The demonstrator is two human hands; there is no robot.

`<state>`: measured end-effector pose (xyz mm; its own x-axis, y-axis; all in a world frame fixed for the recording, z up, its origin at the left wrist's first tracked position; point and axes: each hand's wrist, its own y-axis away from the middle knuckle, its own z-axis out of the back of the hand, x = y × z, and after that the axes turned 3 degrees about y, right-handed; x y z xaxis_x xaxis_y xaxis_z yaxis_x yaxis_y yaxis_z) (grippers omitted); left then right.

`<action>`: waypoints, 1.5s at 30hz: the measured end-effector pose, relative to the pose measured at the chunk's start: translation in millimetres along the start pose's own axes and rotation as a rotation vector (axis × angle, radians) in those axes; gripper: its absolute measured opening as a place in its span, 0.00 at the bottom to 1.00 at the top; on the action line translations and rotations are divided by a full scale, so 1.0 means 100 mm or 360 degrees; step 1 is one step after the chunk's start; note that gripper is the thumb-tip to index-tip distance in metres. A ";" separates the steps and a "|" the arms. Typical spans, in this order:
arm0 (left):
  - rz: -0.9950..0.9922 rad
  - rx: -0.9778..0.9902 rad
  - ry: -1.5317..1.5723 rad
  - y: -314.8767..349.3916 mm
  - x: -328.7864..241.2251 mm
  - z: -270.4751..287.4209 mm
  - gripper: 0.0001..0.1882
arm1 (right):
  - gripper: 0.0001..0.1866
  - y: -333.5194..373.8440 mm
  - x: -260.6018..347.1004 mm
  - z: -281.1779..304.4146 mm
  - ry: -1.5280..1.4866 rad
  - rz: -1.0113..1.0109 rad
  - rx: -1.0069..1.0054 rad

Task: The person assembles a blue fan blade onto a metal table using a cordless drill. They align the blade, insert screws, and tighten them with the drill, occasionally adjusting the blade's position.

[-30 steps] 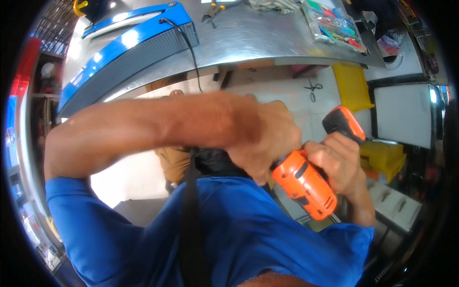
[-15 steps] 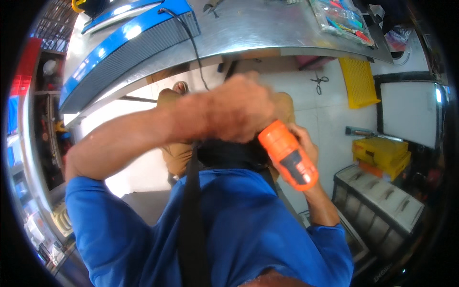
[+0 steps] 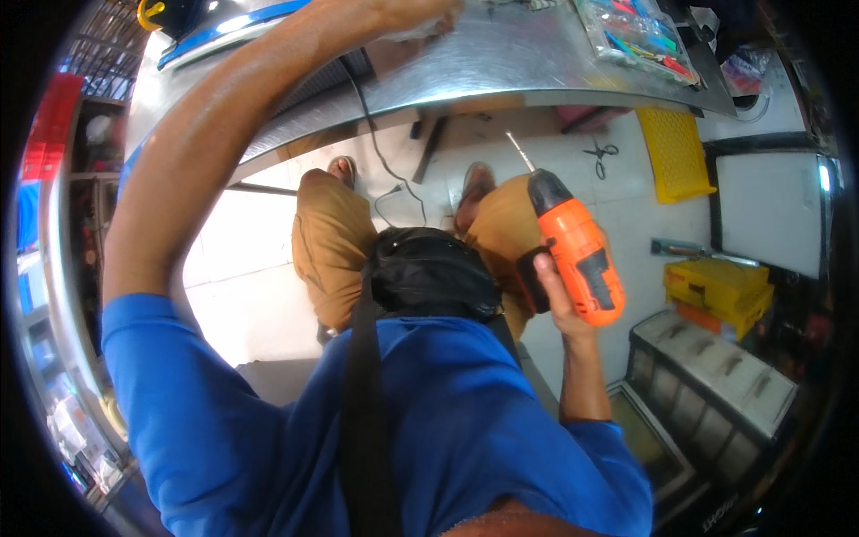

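An orange and black cordless drill (image 3: 577, 251) is gripped in my right hand (image 3: 558, 300), to the right of my lap. Its nose points forward, and a thin drill bit (image 3: 519, 150) sticks out of the black front end. My left hand (image 3: 407, 12) reaches far forward over the metal table (image 3: 483, 63), at the picture's upper edge. Motion smears its fingers, so whether they hold anything is unclear. Behind my left forearm, a blue vented metal case (image 3: 318, 80) on the table is largely hidden.
Small coloured items fill a clear-lidded box (image 3: 640, 40) at the table's right. A dark cable (image 3: 371, 134) hangs off the front edge. Scissors (image 3: 600, 158) lie on the floor beside a yellow perforated panel (image 3: 676, 157). Yellow cases (image 3: 720, 291) and a grey organizer (image 3: 711, 376) stand at right.
My left hand has gone from the drill's front end up and forward over the table. The drill has shifted slightly right, and its bit is now visible.
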<state>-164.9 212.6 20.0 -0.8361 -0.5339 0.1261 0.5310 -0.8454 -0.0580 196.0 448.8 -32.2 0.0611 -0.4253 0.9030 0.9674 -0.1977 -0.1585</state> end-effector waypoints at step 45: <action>0.1158 -0.1318 0.4352 1.30 -1.83 -0.27 0.11 | 0.25 0.04 0.03 -0.67 -0.0370 -0.0140 0.0315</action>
<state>53.5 200.5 -37.3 0.3976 0.8308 -0.3894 0.9101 -0.3032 0.2825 183.5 387.5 -56.9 0.0077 -0.1967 0.9804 0.9991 -0.0396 -0.0158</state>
